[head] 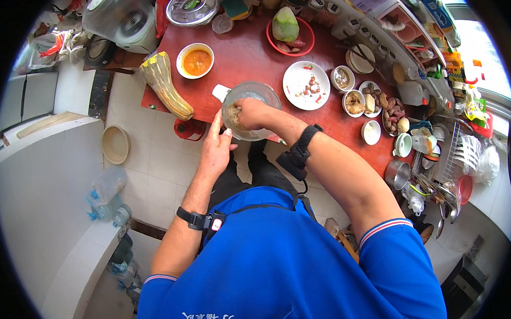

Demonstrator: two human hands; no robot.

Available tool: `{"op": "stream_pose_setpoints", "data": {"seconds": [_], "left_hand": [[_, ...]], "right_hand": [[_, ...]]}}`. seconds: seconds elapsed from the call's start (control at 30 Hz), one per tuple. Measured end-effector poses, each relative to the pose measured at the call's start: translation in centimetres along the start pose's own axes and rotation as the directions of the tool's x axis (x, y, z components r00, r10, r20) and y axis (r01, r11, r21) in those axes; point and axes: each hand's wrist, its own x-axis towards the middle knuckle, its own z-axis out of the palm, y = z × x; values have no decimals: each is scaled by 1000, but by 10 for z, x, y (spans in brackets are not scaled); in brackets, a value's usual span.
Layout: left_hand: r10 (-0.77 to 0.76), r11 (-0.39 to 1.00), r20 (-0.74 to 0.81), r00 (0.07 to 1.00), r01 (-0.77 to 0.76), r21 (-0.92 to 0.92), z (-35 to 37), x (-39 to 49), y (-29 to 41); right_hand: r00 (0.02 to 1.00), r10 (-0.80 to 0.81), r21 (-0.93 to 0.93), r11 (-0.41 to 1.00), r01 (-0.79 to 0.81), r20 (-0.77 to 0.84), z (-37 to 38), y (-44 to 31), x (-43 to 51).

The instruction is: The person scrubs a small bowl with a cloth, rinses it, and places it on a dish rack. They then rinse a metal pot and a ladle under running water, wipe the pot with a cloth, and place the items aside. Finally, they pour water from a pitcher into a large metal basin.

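A clear round bowl (259, 92) sits at the front edge of the red table, partly past the edge. Beige, grainy mash (235, 116) lies against its left inner wall. My right hand (254, 113) reaches inside with curled fingers in the mash; the fingertips are hidden. Cradling the bowl's lower left side from outside is my left hand (217, 150), its index finger straight along the wall and its thumb close to the rim. A white object (221, 92) sticks out from behind the bowl on the left.
On the red table (244, 69), a long striped squash (166, 86) and a bowl of orange soup (196, 61) lie left. Right are a white plate with reddish-brown bits (306, 85), several small bowls and a red basin (290, 36). Below the edge hangs a red object (189, 129).
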Motion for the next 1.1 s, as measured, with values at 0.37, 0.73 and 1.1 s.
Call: {"op": "stream_pose_setpoints", "data": {"seconds": [0.37, 0.73, 1.1], "left_hand": [[-52, 989, 40, 998, 57, -139, -2, 1, -4], [-102, 971, 36, 994, 107, -213, -5, -2, -3], [-151, 945, 65, 986, 164, -285, -17, 6, -6]], "right_hand": [[974, -147, 212, 960, 183, -174, 1, -5, -45], [836, -163, 218, 923, 317, -525, -2, -16, -78], [721, -587, -208, 808, 551, -369, 17, -5, -104]]}}
